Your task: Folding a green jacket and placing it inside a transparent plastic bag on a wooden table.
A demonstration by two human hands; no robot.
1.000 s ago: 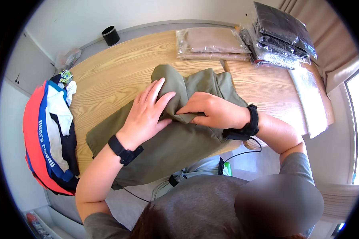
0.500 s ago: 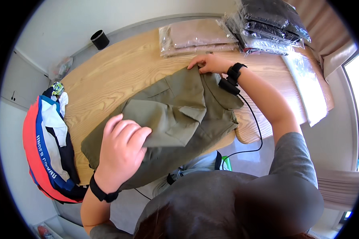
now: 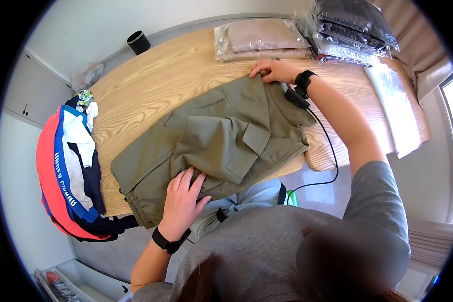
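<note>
A pair of olive-green cargo trousers point(image 3: 201, 131) lies folded lengthwise across the wooden table, its elasticated cuff at the near left and a flap pocket facing up. My left hand point(image 3: 183, 204) rests on the near edge of the cloth, fingers spread, its fingertips pressing into a loose fold and the thumb apart. At the far right, by the waist end, my right hand point(image 3: 277, 71) pinches the upper corner of the trousers between thumb and fingers. Black straps circle both wrists, and a cabled black device hangs below the right one.
Clear-bagged beige garments point(image 3: 267, 38) and a stack of dark bagged garments point(image 3: 355, 30) sit at the table's back right. Clear plastic bags point(image 3: 395, 108) lie on the right end. A heap of clothes point(image 3: 68, 171) stands at the left edge. Beyond the table is a black bin point(image 3: 138, 43).
My left hand has lowered the lifted fabric onto the trousers and now lies nearer to me on them. The pocket flap shows flatter. My right hand keeps its hold on the corner.
</note>
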